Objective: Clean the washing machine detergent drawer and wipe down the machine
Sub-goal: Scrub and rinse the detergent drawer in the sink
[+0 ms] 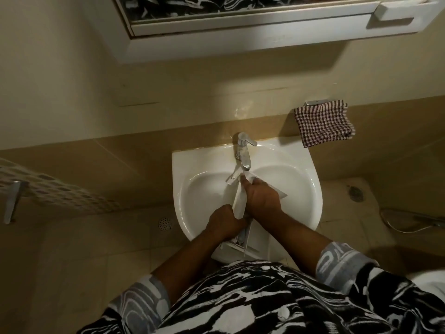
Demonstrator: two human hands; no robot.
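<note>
A white detergent drawer (240,203) stands tilted over the white sink (301,189), its far end under the chrome tap (243,155). My left hand (225,221) grips the drawer's near part above the sink's front rim. My right hand (261,198) is wrapped over the drawer's upper side, fingers reaching toward the tap end. The drawer's front panel (243,247) shows below my wrists. I cannot tell whether water runs from the tap.
A red-and-white checked cloth (323,122) hangs from a wall rail right of the sink. A mirror cabinet (240,27) juts out above. A perforated white basket (55,191) stands at the left. A floor drain (165,223) and a hose (409,225) lie on the tiled floor.
</note>
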